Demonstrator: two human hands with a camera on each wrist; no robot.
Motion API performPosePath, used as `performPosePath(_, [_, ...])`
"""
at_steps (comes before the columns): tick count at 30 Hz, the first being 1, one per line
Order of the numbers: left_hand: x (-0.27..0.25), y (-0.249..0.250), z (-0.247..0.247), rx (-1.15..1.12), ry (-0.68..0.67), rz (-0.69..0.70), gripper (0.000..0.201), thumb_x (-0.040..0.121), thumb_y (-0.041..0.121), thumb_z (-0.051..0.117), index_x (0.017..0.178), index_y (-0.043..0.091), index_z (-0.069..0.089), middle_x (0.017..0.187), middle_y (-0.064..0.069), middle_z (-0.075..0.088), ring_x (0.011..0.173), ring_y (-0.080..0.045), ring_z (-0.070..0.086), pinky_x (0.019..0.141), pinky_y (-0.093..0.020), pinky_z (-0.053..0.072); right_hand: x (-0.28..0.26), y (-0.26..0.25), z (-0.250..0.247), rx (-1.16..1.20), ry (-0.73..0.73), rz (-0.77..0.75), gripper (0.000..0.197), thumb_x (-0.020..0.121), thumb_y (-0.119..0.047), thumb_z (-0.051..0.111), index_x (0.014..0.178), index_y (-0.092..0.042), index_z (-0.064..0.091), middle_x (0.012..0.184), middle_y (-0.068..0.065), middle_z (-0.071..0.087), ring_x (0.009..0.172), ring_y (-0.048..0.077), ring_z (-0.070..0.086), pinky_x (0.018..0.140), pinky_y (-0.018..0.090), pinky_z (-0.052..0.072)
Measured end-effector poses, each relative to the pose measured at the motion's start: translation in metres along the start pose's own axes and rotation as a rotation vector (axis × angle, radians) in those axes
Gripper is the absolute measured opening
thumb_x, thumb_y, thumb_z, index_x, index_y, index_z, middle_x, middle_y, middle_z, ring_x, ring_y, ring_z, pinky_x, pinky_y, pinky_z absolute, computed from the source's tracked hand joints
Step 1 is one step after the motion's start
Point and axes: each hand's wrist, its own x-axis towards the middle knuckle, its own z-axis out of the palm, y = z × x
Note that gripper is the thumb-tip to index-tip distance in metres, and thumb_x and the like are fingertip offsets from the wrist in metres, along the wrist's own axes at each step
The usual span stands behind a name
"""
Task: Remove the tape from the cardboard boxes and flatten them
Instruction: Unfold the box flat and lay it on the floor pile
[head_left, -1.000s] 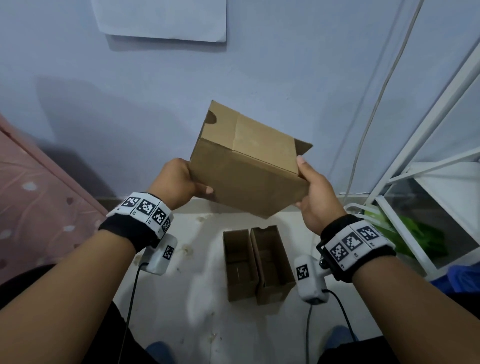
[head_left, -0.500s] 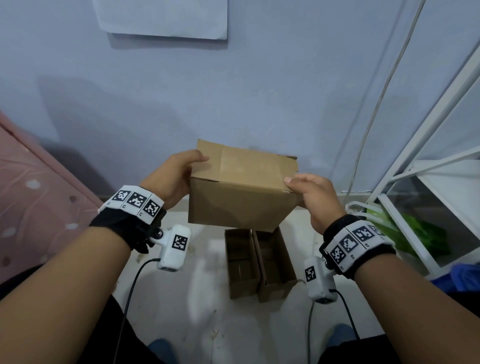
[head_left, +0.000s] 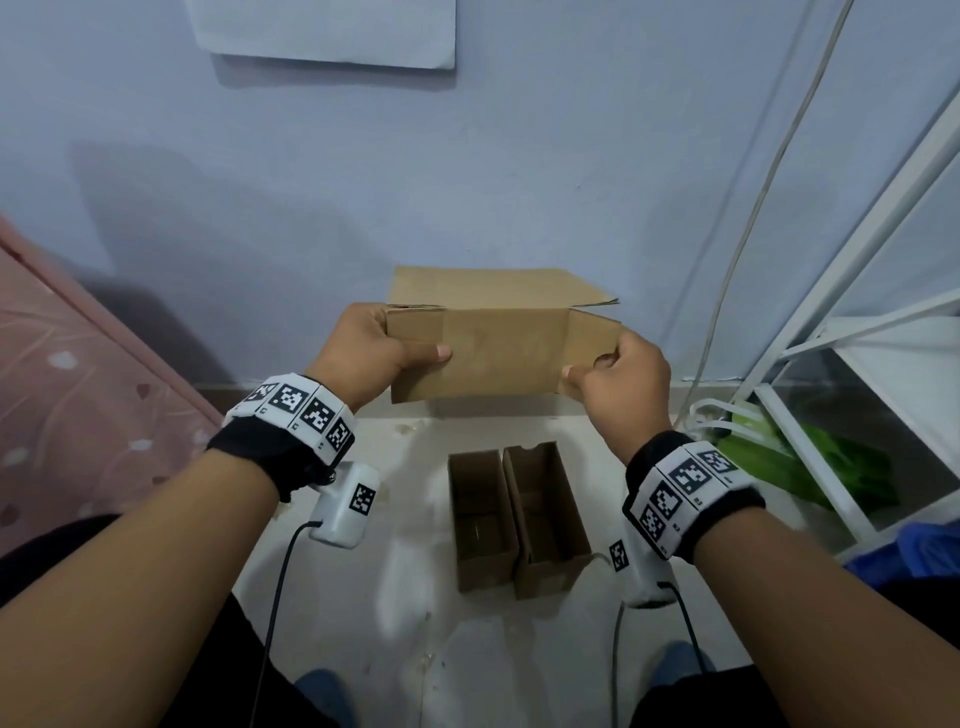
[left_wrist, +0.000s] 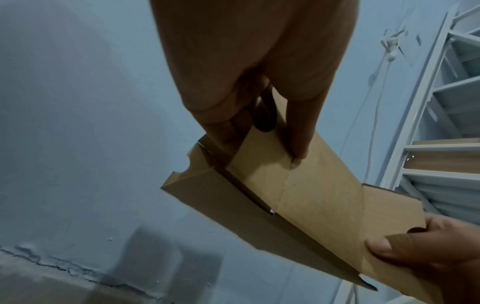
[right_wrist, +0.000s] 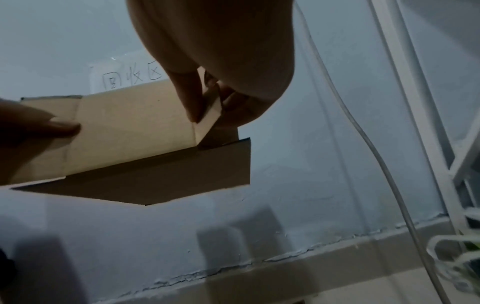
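Note:
A brown cardboard box (head_left: 498, 343) is held in the air before the blue wall, its near panel facing me and its side flaps loose. My left hand (head_left: 374, 353) grips its left edge, thumb across the front and fingers behind (left_wrist: 262, 123). My right hand (head_left: 618, 379) pinches the right side flap (right_wrist: 207, 107) between thumb and fingers. Seen from both wrist views, the box (left_wrist: 298, 205) (right_wrist: 135, 133) looks partly collapsed, with a second panel folded behind the front one. No tape shows clearly.
Two narrow open cardboard boxes (head_left: 519, 519) stand side by side on the pale floor below my hands. A white metal shelf frame (head_left: 857, 312) with a green bag (head_left: 810, 462) stands at the right. A cable (head_left: 753, 218) hangs along the wall. Pink bedding (head_left: 78, 389) lies left.
The box has turned from a tilted corner-on pose to a flat front panel facing me and come lower. Both hands have shifted to its side edges; the right one now pinches a flap.

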Motion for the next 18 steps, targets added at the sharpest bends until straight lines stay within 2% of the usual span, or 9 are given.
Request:
performPosePath(3, [0.001,-0.002,0.0,0.014,0.003,0.013,0.032,0.076,0.0,0.082,0.105,0.014,0.074,0.095,-0.003,0.079,0.085,-0.017,0.075,0.074,-0.028,0.061,-0.005,-0.003,0.002,0.052,-0.044,-0.044,0.023,0.081,0.002,0.066,0.092,-0.015,0.056,0.07,-0.001,0.044,0.061,0.013,0.04,0.054,0.019,0.043])
performPosePath(4, [0.001,-0.003,-0.001,0.018,0.006,0.008,0.033,0.077,0.001,0.082,0.106,0.015,0.073,0.095,-0.002,0.078,0.085,-0.016,0.075,0.073,-0.028,0.061,-0.006,-0.003,0.002,0.123,-0.075,-0.046,0.021,0.082,-0.001,0.064,0.096,-0.016,0.058,0.074,-0.001,0.05,0.064,0.013,0.046,0.058,0.022,0.046])
performPosePath(6, [0.003,-0.005,-0.003,0.018,0.003,-0.017,0.034,0.078,0.002,0.081,0.108,0.016,0.071,0.096,-0.002,0.078,0.087,-0.016,0.075,0.073,-0.031,0.061,-0.006,-0.006,0.002,0.279,-0.108,0.008,0.015,0.087,-0.016,0.063,0.097,-0.006,0.059,0.081,0.002,0.056,0.073,0.016,0.052,0.065,0.033,0.049])
performPosePath(7, [0.003,-0.005,-0.003,0.017,0.002,-0.026,0.034,0.079,0.001,0.08,0.108,0.016,0.071,0.097,-0.003,0.077,0.089,-0.018,0.074,0.075,-0.034,0.061,-0.004,-0.007,0.002,0.347,-0.1,0.072,0.026,0.09,-0.026,0.062,0.095,-0.001,0.058,0.083,0.004,0.056,0.075,0.019,0.052,0.067,0.036,0.047])
performPosePath(9, [0.003,-0.004,-0.005,0.006,-0.01,-0.023,0.034,0.078,-0.003,0.078,0.105,0.015,0.07,0.099,-0.005,0.076,0.091,-0.022,0.072,0.079,-0.037,0.06,0.004,-0.008,-0.001,0.474,-0.065,0.258,0.038,0.097,-0.04,0.058,0.088,-0.003,0.061,0.085,0.007,0.059,0.077,0.022,0.057,0.071,0.036,0.049])
performPosePath(12, [0.003,-0.001,-0.008,-0.036,-0.059,0.011,0.033,0.078,-0.007,0.075,0.102,0.015,0.069,0.097,-0.007,0.074,0.088,-0.021,0.07,0.078,-0.037,0.06,0.017,-0.003,-0.005,0.662,-0.08,0.506,0.037,0.101,-0.047,0.054,0.097,-0.01,0.061,0.098,0.012,0.064,0.086,0.025,0.066,0.081,0.043,0.057])
performPosePath(14, [0.001,0.001,-0.006,-0.056,-0.091,0.032,0.025,0.081,-0.005,0.073,0.095,0.015,0.07,0.09,-0.005,0.072,0.081,-0.019,0.068,0.069,-0.034,0.059,0.018,0.001,-0.007,0.702,-0.097,0.588,0.034,0.098,-0.045,0.058,0.105,-0.012,0.057,0.11,0.01,0.062,0.096,0.029,0.065,0.089,0.049,0.057])
performPosePath(16, [-0.002,0.004,-0.001,-0.087,-0.087,0.034,0.004,0.085,0.017,0.072,0.083,0.019,0.069,0.077,-0.001,0.064,0.071,-0.014,0.061,0.064,-0.028,0.051,0.018,0.003,-0.007,0.678,-0.127,0.63,0.037,0.092,-0.034,0.065,0.12,-0.01,0.06,0.117,0.011,0.068,0.096,0.031,0.07,0.094,0.055,0.055])
performPosePath(18, [-0.001,0.005,0.0,-0.163,-0.06,-0.054,0.03,0.085,0.052,0.063,0.082,0.023,0.071,0.074,0.003,0.062,0.069,-0.012,0.059,0.069,-0.031,0.049,0.016,0.0,-0.009,0.611,-0.132,0.628,0.032,0.09,-0.013,0.068,0.12,-0.002,0.063,0.094,0.015,0.072,0.074,0.031,0.071,0.086,0.054,0.059])
